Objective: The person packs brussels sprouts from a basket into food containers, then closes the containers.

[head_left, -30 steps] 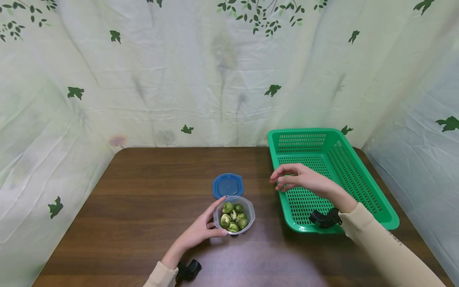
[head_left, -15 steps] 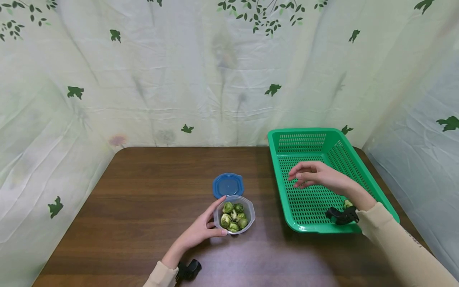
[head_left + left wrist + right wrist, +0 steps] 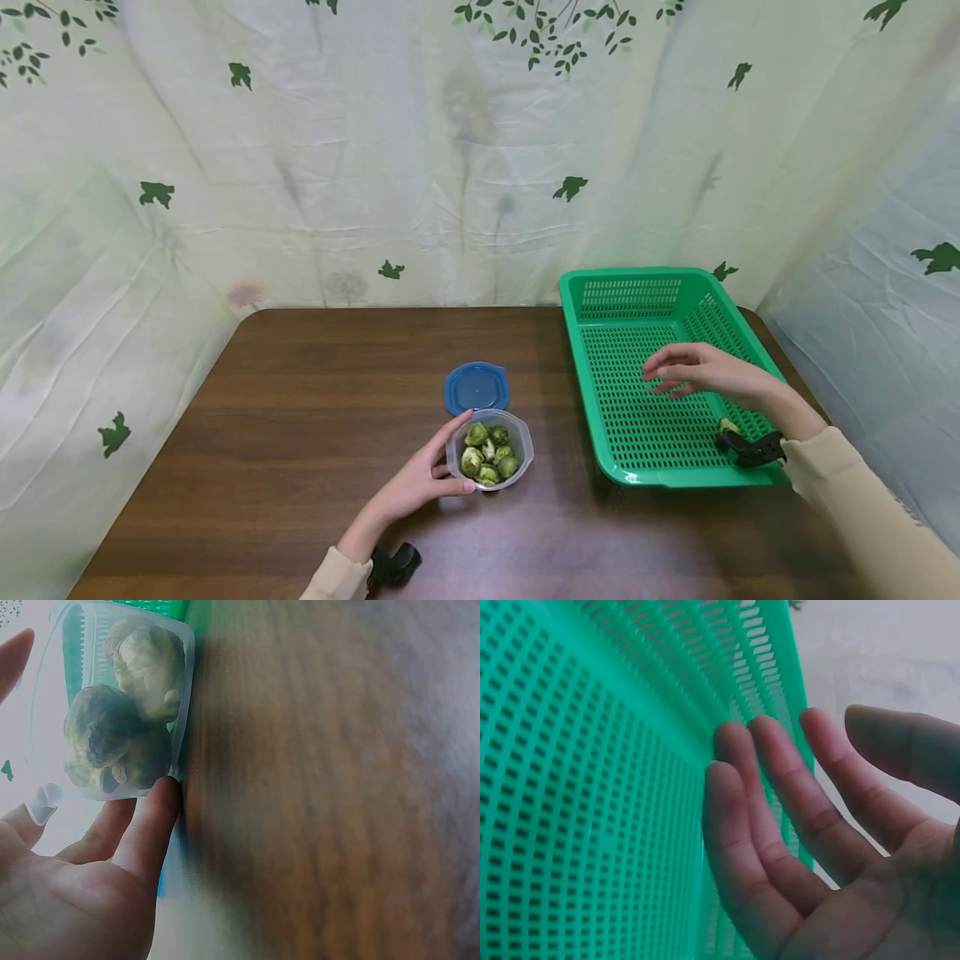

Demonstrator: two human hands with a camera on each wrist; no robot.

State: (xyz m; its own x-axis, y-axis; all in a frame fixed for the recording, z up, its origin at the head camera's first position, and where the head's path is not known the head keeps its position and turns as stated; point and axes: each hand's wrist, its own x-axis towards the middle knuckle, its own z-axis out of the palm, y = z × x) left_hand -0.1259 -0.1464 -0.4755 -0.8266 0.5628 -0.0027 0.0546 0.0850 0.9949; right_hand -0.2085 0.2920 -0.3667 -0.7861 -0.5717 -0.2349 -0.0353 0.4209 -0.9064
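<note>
My left hand holds a small clear plastic container, with thumb and fingers spread around its left side. Several Brussels sprouts fill the container, and some show through its wall in the left wrist view. Over the green basket hovers my right hand, its fingers loosely bent and nothing between them; the right wrist view shows the bare palm. One sprout lies in the basket, partly hidden behind the black wrist camera.
A blue lid lies flat on the brown table just behind the container. The perforated basket takes up the right side of the table. Pale leaf-printed cloth hangs behind and at both sides.
My right hand has moved rightward from the basket's left rim to above its middle. The sprout in the basket has come into view by the wrist. My left hand has stayed put.
</note>
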